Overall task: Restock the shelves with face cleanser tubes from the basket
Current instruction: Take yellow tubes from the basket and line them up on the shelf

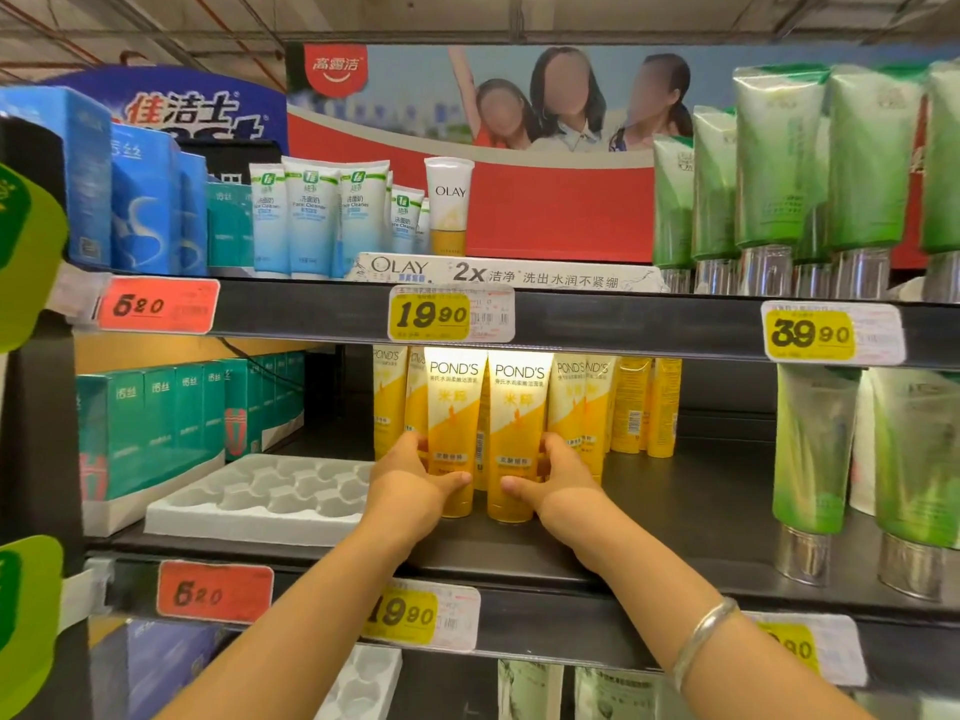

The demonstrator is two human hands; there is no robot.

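Yellow and white plastic tubes fill the middle shelf in the head view, and we reach for the two at the front. Our left hand grasps the left Pond's tube low on its body; the thumb lies across the front, and the fingers go behind it, where we cannot see them. Our right hand grasps the right Pond's tube in the same way, thumb in front, fingers hidden behind. Both tubes stand upright on their caps, just beside each other, and their tops are washed out by a bright light under the shelf above.

More Pond's tubes stand behind, toward 12 o'clock from the hands, partly covered by the front pair. A silver bangle sits on the right forearm.

At 9 o'clock from the hands lies a white moulded tray, and beyond it teal boxes whose print is too blurred to read. At 3 o'clock stand green tubes, cut off by the frame edge. On the top shelf, at 12 o'clock, one Olay tube stands upright. A yellow price tag reads 19.90; the lower tag is half hidden by our left arm. No basket is visible.
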